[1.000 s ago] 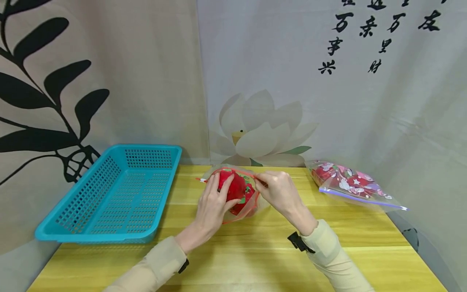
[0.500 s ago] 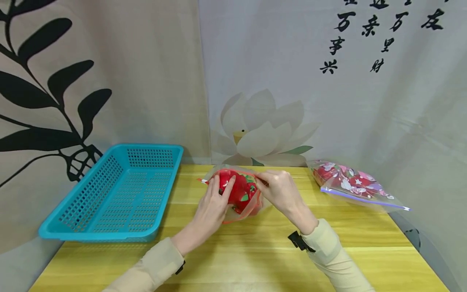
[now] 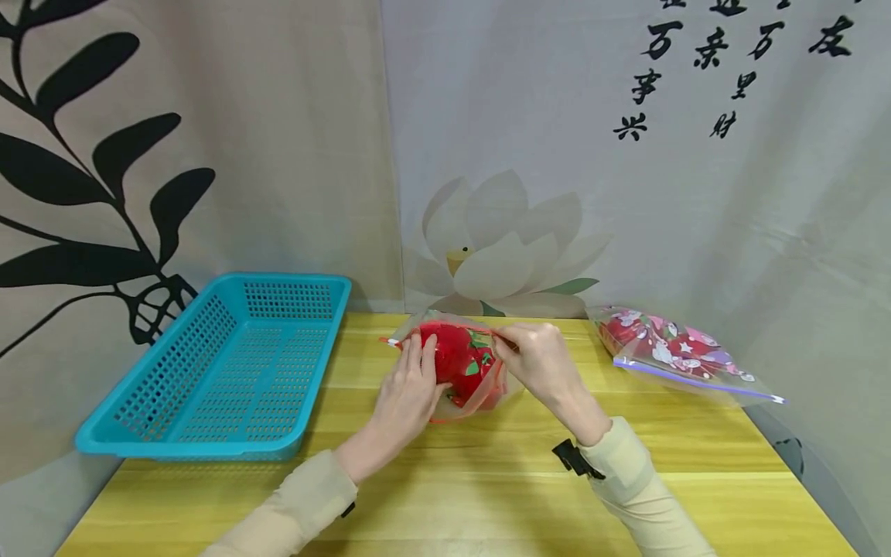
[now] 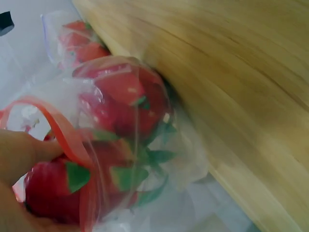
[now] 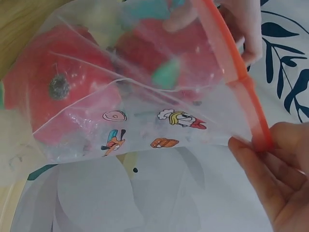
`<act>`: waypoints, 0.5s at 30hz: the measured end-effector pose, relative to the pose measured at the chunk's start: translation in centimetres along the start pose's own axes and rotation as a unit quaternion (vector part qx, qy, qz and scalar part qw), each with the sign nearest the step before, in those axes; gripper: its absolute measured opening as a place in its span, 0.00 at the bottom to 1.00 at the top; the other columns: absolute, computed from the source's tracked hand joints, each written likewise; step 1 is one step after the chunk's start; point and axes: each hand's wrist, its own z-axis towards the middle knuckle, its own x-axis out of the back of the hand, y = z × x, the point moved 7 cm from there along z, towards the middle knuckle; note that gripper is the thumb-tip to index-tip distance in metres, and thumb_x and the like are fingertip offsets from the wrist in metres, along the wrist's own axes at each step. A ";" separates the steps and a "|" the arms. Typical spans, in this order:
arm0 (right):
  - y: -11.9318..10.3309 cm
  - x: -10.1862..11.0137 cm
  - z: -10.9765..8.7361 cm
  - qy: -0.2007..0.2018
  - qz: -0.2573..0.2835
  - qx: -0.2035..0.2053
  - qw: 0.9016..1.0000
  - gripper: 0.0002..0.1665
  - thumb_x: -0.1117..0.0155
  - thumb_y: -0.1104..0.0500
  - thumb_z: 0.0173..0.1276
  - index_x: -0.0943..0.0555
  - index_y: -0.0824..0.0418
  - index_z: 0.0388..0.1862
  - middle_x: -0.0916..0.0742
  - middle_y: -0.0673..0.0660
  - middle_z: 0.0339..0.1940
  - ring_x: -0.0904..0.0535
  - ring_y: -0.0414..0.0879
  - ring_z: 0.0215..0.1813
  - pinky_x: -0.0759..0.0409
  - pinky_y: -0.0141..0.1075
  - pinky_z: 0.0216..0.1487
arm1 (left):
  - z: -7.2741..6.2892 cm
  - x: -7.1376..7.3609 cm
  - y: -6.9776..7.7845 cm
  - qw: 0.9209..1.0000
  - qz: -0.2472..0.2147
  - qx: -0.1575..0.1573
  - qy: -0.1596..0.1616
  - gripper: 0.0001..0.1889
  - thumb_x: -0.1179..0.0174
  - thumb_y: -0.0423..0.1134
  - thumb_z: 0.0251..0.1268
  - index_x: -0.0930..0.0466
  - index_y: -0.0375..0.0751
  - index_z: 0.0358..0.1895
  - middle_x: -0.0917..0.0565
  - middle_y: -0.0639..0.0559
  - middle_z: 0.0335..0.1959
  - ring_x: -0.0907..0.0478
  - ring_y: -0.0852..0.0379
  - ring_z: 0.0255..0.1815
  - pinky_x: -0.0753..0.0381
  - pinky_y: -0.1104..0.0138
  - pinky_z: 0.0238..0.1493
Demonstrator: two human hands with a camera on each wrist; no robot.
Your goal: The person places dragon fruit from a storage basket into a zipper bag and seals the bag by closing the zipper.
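Note:
A clear zip bag (image 5: pixel 135 140) with an orange-red zip edge and small cartoon prints lies on the wooden table, mouth open. Inside are red fruits with green leafy scales, like dragon fruits (image 4: pixel 123 94). At the mouth my left hand (image 3: pixel 407 394) holds another dragon fruit (image 4: pixel 53 193), thumb and fingers around its sides; in the left wrist view the zip edge crosses it. My right hand (image 3: pixel 539 363) pinches the zip edge (image 5: pixel 260 128) between thumb and forefinger, pulling that side taut. Some of the left fingertips are hidden.
To the left stands a blue perforated plastic basket (image 3: pixel 299 410). A second zip bag (image 3: pixel 675 348), with a purple zip and printed pattern, lies at the back right with red things inside. A printed curtain (image 3: pixel 487 77) hangs behind the table.
The dragon fruit under my left hand has turned and shifted slightly right, deeper into the bag mouth. My left fingers have drawn closer together. My right hand keeps its pinch, nearly still.

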 end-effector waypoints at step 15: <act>1.8 0.9 -0.1 0.019 -0.016 -0.013 1.000 0.04 0.32 0.71 0.54 0.13 0.66 0.27 0.12 0.57 0.21 0.22 0.41 0.18 0.22 0.30 0.21 | -0.9 1.8 -1.6 0.992 -0.024 -0.089 0.091 0.40 0.25 0.57 0.33 0.24 0.35 0.52 0.21 0.41 0.43 0.25 0.48 0.42 0.19 0.62 0.41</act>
